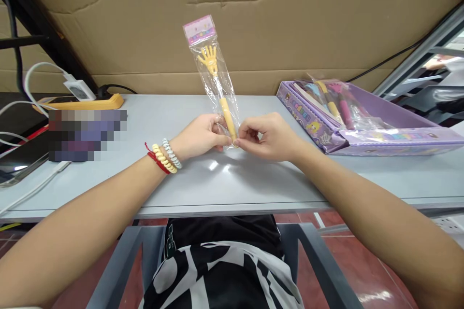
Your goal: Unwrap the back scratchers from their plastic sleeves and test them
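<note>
A yellow back scratcher with a small hand-shaped head and a metal shaft is sealed in a clear plastic bag. The bag has a pink printed header card at its top. It stands tilted above the table, header up and leaning left. My left hand is closed on the bag's lower left side, beside the handle. With thumb and finger, my right hand pinches the bag's bottom corner near the handle's end. The fingertips of both hands almost meet there.
An open purple box on the right holds several bagged back scratchers, yellow and pink among them. On the left are a yellow power strip with a white charger, cables and a blurred-out item. Cardboard stands behind the grey table.
</note>
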`<state>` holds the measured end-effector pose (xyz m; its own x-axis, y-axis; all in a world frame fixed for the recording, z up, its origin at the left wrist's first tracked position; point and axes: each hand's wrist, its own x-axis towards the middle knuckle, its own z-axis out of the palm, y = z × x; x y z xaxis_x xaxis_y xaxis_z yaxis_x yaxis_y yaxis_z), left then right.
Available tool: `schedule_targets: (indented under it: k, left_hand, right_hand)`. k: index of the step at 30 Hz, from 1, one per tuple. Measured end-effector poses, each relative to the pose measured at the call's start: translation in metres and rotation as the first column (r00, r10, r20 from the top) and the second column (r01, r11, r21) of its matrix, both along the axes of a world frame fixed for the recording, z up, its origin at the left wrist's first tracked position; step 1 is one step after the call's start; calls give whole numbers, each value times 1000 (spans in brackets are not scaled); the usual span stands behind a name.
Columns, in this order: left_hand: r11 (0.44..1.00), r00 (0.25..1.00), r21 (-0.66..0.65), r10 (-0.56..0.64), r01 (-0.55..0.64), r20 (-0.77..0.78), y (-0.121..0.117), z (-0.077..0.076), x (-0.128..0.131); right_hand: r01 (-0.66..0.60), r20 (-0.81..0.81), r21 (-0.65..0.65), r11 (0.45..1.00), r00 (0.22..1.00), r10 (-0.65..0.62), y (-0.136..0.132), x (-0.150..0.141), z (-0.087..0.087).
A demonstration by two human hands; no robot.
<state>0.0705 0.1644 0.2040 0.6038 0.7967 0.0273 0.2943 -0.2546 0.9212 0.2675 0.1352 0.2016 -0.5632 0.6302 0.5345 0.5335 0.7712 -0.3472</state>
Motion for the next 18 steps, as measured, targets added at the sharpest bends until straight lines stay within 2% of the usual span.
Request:
schedule_targets:
  k: [5,9,13,18]
  left_hand:
    - [991,993,-103,-71,80,91,-2,-2,1]
    - [984,989,-132,-108,121,102,-3,-1,0]
    - [955,977,-218,-181,202,114,-2,-1,-1]
    - [959,977,-193,-197,209,81,-2,-1,-1]
  right_hand:
    - [67,25,49,997,997,-68,0,-1,0]
    - [119,62,43,992,991,-122,1,-1,-2]
    - [220,130,34,975,966,-222,1,-2,-2]
    - [325,200,76,943,921,-333,-1,-5,-1]
